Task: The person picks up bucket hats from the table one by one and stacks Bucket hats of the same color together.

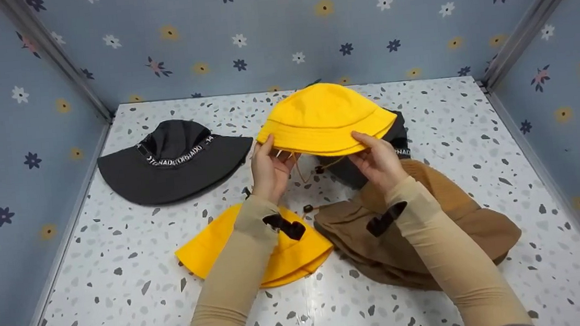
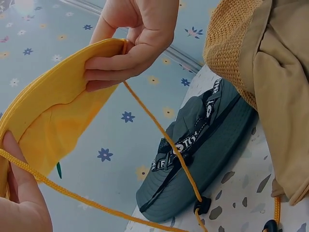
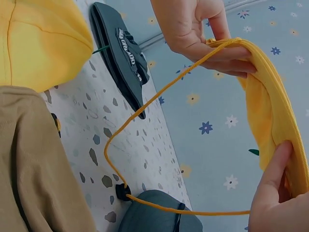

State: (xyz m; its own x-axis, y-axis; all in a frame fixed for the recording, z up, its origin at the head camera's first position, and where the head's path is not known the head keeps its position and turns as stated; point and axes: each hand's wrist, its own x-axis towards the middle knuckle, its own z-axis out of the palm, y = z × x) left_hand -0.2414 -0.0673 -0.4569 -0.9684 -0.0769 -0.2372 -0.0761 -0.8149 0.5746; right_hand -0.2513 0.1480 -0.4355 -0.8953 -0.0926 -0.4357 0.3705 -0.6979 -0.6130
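A yellow bucket hat (image 1: 325, 115) is held up above the table between both hands, crown upward. My left hand (image 1: 271, 171) pinches the brim at its left side, thumb on the outer face and fingers beneath. My right hand (image 1: 380, 163) grips the brim's right side in the same way. From under the brim hangs a thin yellow cord (image 2: 157, 126) with a black toggle (image 2: 203, 206); both wrist views show it looping down. Below my left forearm lies another yellow hat (image 1: 213, 243), partly covered by the arm.
A black hat (image 1: 181, 178) with a white-lettered band lies at the table's left. Brown hats (image 1: 365, 240), seemingly overlapping, lie under my right forearm. Another black hat (image 1: 340, 171) is partly hidden behind the held hat. Flower-patterned walls (image 1: 278, 32) enclose the speckled tabletop (image 1: 118, 304).
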